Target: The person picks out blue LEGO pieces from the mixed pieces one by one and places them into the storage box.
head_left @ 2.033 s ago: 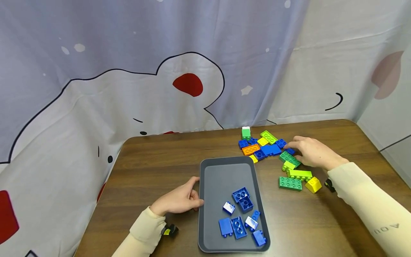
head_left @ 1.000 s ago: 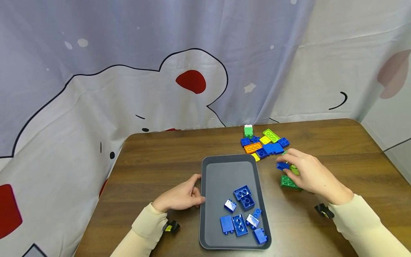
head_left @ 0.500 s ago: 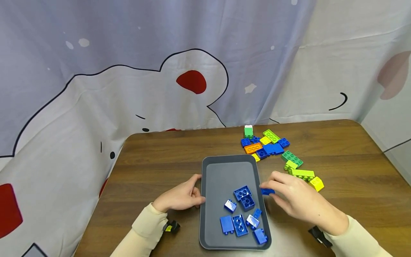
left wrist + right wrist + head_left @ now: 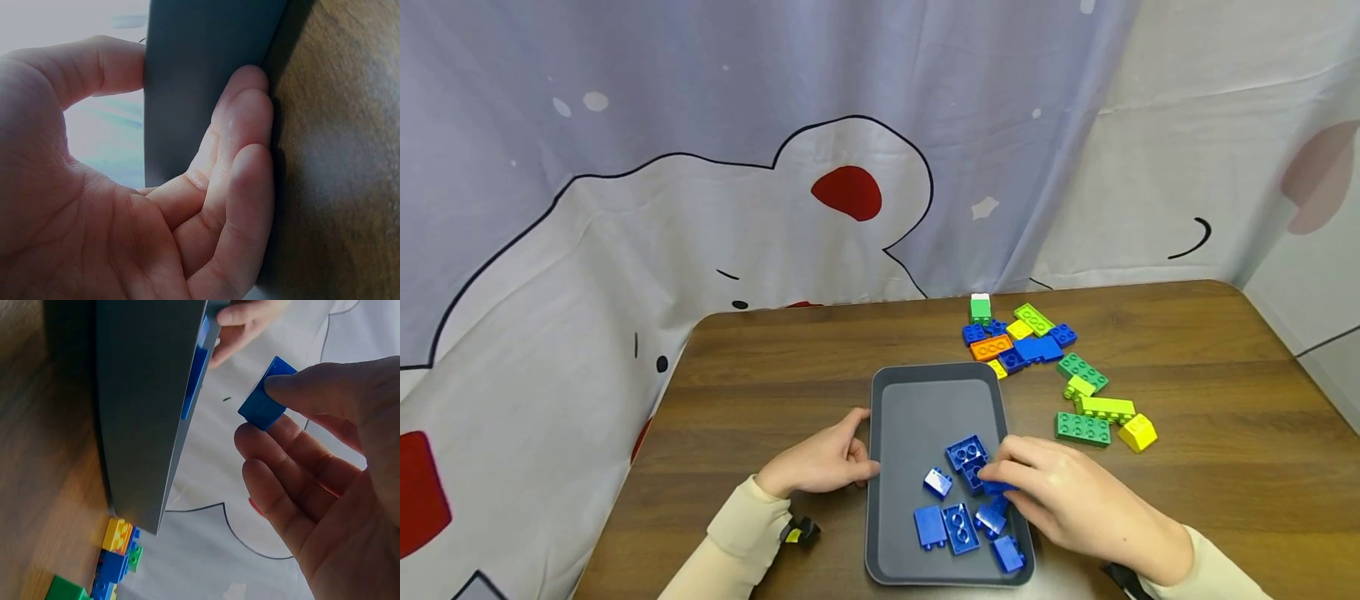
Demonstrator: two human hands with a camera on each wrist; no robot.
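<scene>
My right hand [image 4: 1067, 496] pinches a blue toy brick [image 4: 267, 394] between thumb and fingertips. In the head view this brick is over the right side of the grey tray [image 4: 917, 408], partly covered by the fingers. Several blue bricks [image 4: 930, 525] lie in the tray's middle and near part. My left hand [image 4: 823, 454] holds the tray's left edge. The left wrist view shows its thumb [image 4: 109, 65] at the rim and its other fingers bent against the outer wall [image 4: 187, 81].
Beyond the tray's far right corner lies a cluster of blue, yellow, orange and green bricks [image 4: 991, 347]. Nearer on the right are green bricks [image 4: 1082, 428], lime bricks [image 4: 1105, 408] and a yellow brick [image 4: 1138, 432]. The wooden table [image 4: 775, 367] ends at a printed curtain [image 4: 700, 233].
My right hand took a blue brick from the pile on the right and carried it left and nearer, over the tray. The left hand stays at the tray's edge.
</scene>
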